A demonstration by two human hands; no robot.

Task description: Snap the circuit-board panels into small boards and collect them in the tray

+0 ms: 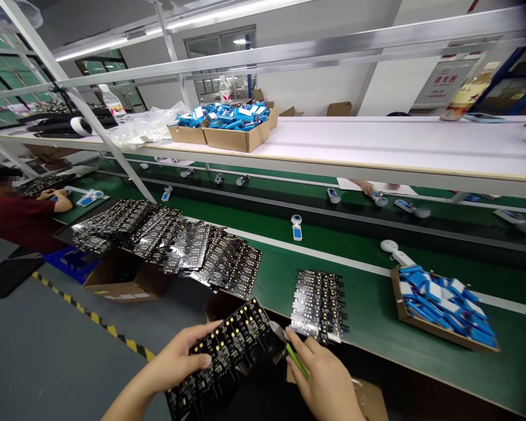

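Observation:
My left hand [175, 358] grips a black circuit board panel [221, 356] carrying rows of small white LEDs, and its lower end runs out of view. My right hand [326, 380] holds green-handled side cutters [297, 360], with their metal jaws at the panel's right edge. Just beyond that hand, a stack of similar black panels [318, 305] lies on the green conveyor belt [368, 298]. More of these panels lie in overlapping heaps [170, 245] on the belt to the upper left.
A cardboard tray of blue-and-white packs [442, 307] sits on the belt at right. White handheld devices [297, 228] lie along the belts. A co-worker in a dark red shirt [17, 219] works at left. Another person's hand [366, 187] shows beyond. Overhead, a white shelf [377, 140] holds cardboard boxes.

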